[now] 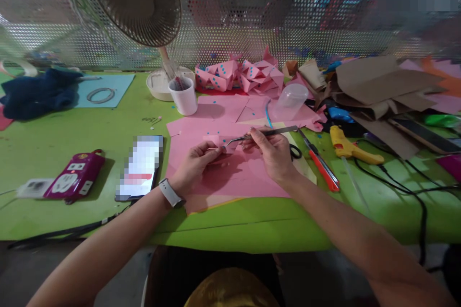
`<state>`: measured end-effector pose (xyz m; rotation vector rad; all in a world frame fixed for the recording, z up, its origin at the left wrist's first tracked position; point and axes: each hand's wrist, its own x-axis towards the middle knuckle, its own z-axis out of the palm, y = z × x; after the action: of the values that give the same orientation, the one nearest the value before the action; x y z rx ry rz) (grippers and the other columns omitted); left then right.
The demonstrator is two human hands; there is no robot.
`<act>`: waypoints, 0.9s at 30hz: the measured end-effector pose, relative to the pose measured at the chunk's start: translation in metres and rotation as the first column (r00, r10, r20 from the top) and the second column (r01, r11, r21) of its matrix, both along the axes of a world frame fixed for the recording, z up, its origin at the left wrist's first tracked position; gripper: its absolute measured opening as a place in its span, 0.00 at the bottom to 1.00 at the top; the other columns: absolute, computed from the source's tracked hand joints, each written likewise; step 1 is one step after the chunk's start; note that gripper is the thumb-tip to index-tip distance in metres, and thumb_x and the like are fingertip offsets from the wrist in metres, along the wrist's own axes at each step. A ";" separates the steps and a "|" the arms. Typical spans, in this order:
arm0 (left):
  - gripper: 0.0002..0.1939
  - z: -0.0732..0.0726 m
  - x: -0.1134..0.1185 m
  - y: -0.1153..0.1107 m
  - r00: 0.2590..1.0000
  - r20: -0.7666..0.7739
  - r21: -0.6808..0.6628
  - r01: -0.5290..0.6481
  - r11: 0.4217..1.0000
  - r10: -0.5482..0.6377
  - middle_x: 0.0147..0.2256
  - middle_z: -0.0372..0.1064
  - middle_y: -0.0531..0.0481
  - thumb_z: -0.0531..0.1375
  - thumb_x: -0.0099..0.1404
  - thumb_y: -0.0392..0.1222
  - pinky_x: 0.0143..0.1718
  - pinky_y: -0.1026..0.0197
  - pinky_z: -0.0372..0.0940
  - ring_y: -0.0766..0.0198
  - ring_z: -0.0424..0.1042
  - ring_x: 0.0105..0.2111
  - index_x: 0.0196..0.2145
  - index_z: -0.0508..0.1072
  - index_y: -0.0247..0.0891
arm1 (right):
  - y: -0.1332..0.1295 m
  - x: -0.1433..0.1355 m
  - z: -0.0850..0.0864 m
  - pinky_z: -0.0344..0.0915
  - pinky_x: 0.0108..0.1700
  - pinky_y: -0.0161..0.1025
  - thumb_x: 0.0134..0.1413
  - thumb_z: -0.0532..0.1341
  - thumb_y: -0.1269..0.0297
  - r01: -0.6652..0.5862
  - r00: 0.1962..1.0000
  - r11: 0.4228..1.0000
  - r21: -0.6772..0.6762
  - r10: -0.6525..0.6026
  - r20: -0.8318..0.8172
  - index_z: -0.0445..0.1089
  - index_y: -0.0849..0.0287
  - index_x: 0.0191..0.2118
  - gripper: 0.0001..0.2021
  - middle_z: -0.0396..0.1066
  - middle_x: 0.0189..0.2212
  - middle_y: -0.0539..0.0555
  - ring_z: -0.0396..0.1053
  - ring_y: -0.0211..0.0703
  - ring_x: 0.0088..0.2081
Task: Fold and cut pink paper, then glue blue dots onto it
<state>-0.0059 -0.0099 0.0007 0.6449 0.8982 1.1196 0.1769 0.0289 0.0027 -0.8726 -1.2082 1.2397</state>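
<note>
My right hand (272, 151) is closed around metal tweezers (284, 130), whose bent tip points left and meets my left fingertips. My left hand (201, 160), with a watch on its wrist, pinches the edge of a small pink paper piece (232, 147) between thumb and forefinger. A tiny blue dot shows at the tweezer tip; whether it is stuck to the paper is too small to tell. Both hands hover over large pink paper sheets (216, 184), with several small blue dots scattered above my fingers. Black scissor handles (296, 152) lie beside my right hand, partly covered.
Behind the sheets are folded pink paper shapes (239, 76), a white cup (183, 97) and a clear plastic cup (292, 98). At right lie a red utility knife (324, 168) and a yellow glue gun (351, 146) with cables. At left are a phone (142, 168) and a purple power strip (76, 176).
</note>
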 end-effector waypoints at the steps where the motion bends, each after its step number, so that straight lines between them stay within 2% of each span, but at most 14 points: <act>1: 0.09 0.000 0.000 0.000 1.000 -0.005 0.001 -0.001 1.000 0.001 0.33 0.76 0.49 0.68 0.56 0.39 0.40 0.63 0.70 0.64 0.76 0.37 0.32 0.72 0.34 | 0.000 0.000 0.001 0.74 0.32 0.38 0.53 0.65 0.54 0.004 1.000 1.000 0.002 -0.004 -0.004 0.73 0.58 0.31 0.12 0.75 0.23 0.49 0.75 0.39 0.25; 5: 0.08 -0.001 -0.001 0.001 1.000 0.006 -0.011 -0.021 1.000 0.021 0.33 0.76 0.49 0.68 0.57 0.37 0.39 0.65 0.70 0.64 0.77 0.37 0.32 0.73 0.34 | -0.004 0.001 0.004 0.74 0.33 0.38 0.56 0.64 0.56 0.009 0.999 0.997 0.080 -0.012 0.047 0.73 0.57 0.32 0.10 0.75 0.24 0.49 0.75 0.38 0.26; 8: 0.08 -0.001 -0.001 0.002 0.999 0.020 -0.018 -0.034 0.999 0.034 0.33 0.77 0.49 0.68 0.56 0.35 0.39 0.64 0.71 0.63 0.77 0.37 0.31 0.72 0.34 | -0.010 0.005 0.008 0.74 0.34 0.38 0.58 0.63 0.60 -0.005 0.982 0.965 0.262 -0.044 0.183 0.74 0.56 0.34 0.06 0.76 0.27 0.49 0.75 0.39 0.29; 10: 0.08 -0.001 -0.001 0.002 0.999 0.023 -0.029 -0.033 0.999 0.034 0.34 0.77 0.48 0.68 0.56 0.35 0.39 0.64 0.71 0.63 0.77 0.37 0.30 0.71 0.34 | -0.014 0.007 0.009 0.74 0.36 0.39 0.59 0.62 0.64 -0.044 0.954 0.910 0.411 -0.085 0.289 0.74 0.55 0.37 0.04 0.77 0.31 0.50 0.76 0.40 0.33; 12: 0.08 0.000 -0.002 0.002 0.999 0.027 -0.027 -0.026 0.999 0.026 0.34 0.77 0.47 0.68 0.57 0.35 0.40 0.64 0.71 0.64 0.77 0.38 0.30 0.71 0.34 | -0.016 0.009 0.009 0.74 0.40 0.42 0.59 0.62 0.66 -0.101 0.913 0.830 0.548 -0.142 0.383 0.74 0.53 0.39 0.05 0.78 0.35 0.51 0.76 0.42 0.37; 15: 0.08 0.000 -0.003 0.001 1.000 0.030 0.007 -0.009 1.000 0.009 0.35 0.77 0.47 0.67 0.58 0.37 0.41 0.65 0.70 0.64 0.77 0.39 0.31 0.71 0.34 | -0.017 0.010 0.008 0.73 0.46 0.47 0.58 0.62 0.67 -0.183 0.857 0.713 0.677 -0.222 0.465 0.75 0.52 0.40 0.06 0.79 0.35 0.52 0.76 0.46 0.42; 18: 0.08 0.000 -0.004 0.001 1.000 0.027 0.022 -0.004 1.000 0.004 0.35 0.77 0.47 0.67 0.58 0.37 0.41 0.65 0.70 0.64 0.77 0.39 0.31 0.70 0.34 | -0.015 0.009 0.006 0.73 0.46 0.48 0.58 0.61 0.67 -0.210 0.835 0.669 0.713 -0.257 0.487 0.75 0.52 0.40 0.07 0.79 0.33 0.51 0.76 0.47 0.41; 27: 0.08 0.001 -0.003 0.001 0.999 0.048 0.009 -0.010 1.000 0.010 0.34 0.77 0.47 0.67 0.58 0.36 0.40 0.65 0.70 0.65 0.77 0.37 0.31 0.71 0.34 | -0.015 0.007 0.006 0.73 0.46 0.46 0.58 0.61 0.69 -0.197 0.833 0.643 0.740 -0.289 0.473 0.75 0.50 0.41 0.08 0.79 0.32 0.50 0.76 0.46 0.40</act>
<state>-0.0090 -0.0084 0.0013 0.6195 0.8565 1.1442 0.1840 0.0137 0.0087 -0.5930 -1.9680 0.2758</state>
